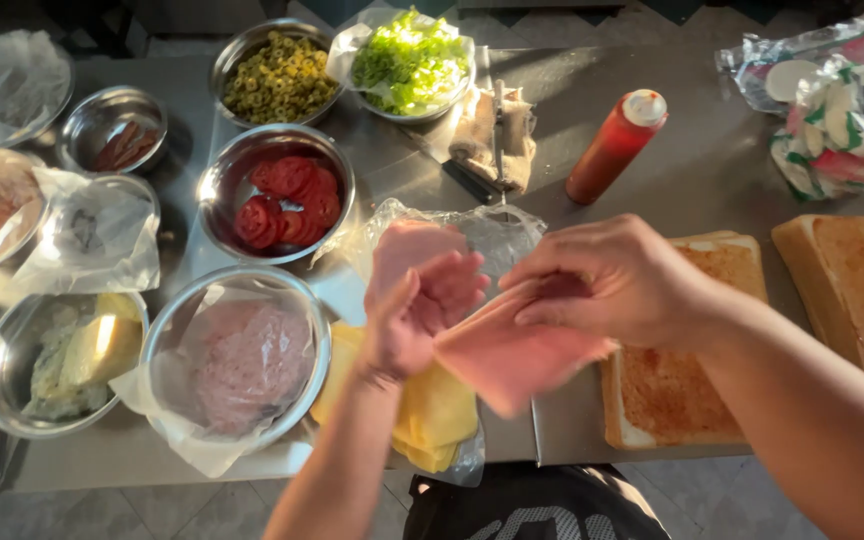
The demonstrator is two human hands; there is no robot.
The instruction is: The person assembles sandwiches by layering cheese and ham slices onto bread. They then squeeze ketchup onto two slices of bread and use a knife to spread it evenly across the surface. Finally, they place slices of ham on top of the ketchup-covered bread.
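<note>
My left hand [420, 310] and my right hand [612, 280] are held together above the steel counter, both gripping a thin pink slice of deli meat [512, 360]. The slice hangs between them, blurred. Beneath it lies a stack of yellow cheese slices [437, 415] in clear plastic. More pink meat slices [407, 250] rest in an opened plastic wrap just behind my left hand. A toasted bread slice [667, 390] lies on the counter under my right wrist.
Steel bowls hold tomato slices [287, 200], sliced green olives [280, 78], chopped lettuce [410, 60] and wrapped pink meat [247, 365]. A red sauce bottle [614, 145] lies tilted at the back. More toast [857, 290] is at the right. A knife [497, 135] rests on a cloth.
</note>
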